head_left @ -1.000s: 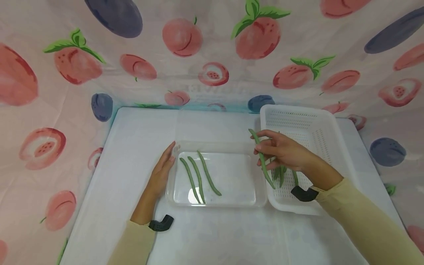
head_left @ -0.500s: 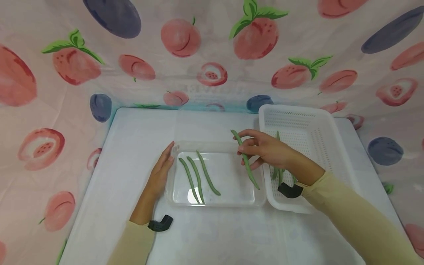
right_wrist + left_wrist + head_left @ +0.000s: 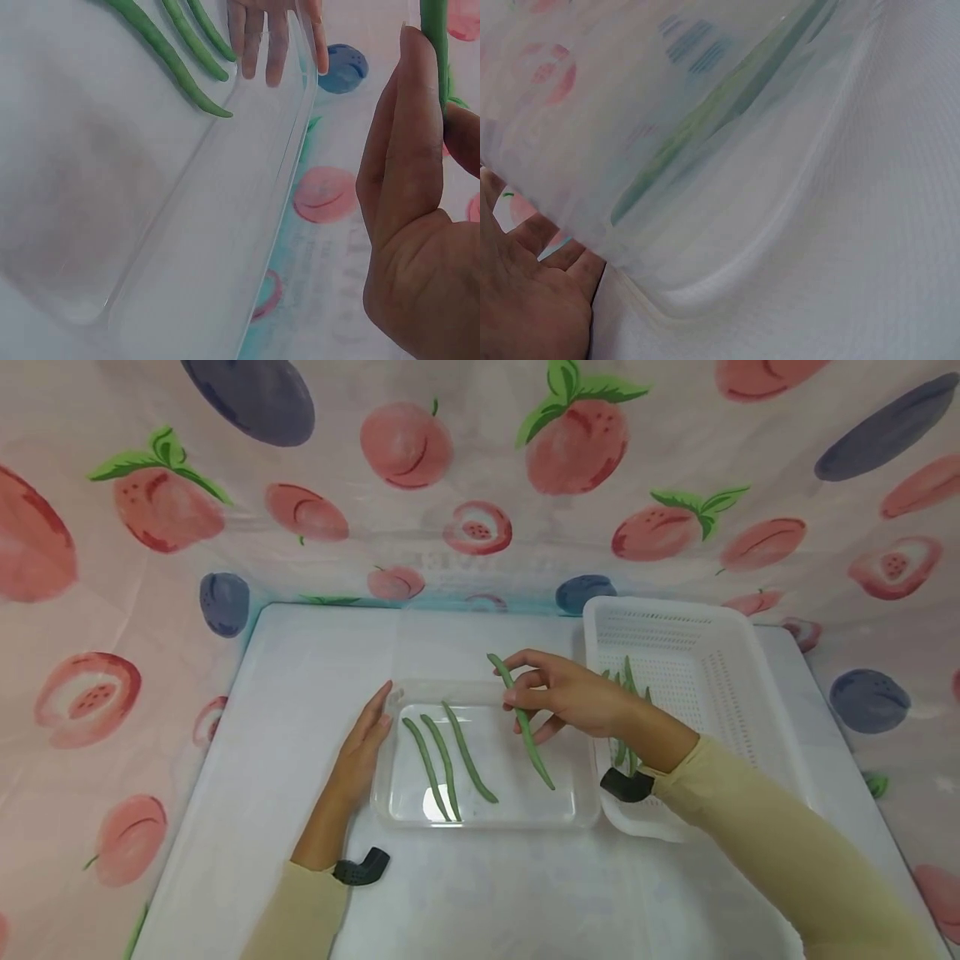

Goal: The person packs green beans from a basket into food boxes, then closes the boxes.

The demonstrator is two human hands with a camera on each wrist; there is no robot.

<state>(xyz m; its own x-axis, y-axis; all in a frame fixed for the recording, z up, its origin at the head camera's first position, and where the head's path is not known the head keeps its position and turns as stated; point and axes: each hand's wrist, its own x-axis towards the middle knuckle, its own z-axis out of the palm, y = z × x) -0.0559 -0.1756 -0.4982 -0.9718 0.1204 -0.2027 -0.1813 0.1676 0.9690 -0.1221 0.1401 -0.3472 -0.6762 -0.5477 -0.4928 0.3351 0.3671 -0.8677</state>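
My right hand [image 3: 558,695] pinches a green bean [image 3: 531,745] between thumb and fingers, over the right half of a clear plastic container [image 3: 487,823]. In the right wrist view the held green bean [image 3: 433,45] runs along the fingertips. Three green beans [image 3: 450,768] lie side by side on the left part of the container's floor. My left hand [image 3: 362,745] rests with straight fingers against the container's left wall. From the left wrist view, the left hand [image 3: 544,292] shows beside the see-through wall, and a bean [image 3: 705,124] appears through it.
A white perforated basket [image 3: 772,727] stands right beside the container, with several green beans [image 3: 628,677] in it, partly hidden behind my right forearm. Both sit on a white table [image 3: 480,902]. A fruit-printed sheet [image 3: 420,527] rises behind and along the sides.
My right hand has moved left with the green bean, from the basket's left edge to over the container. My left hand and the three beans in the container have kept their places.
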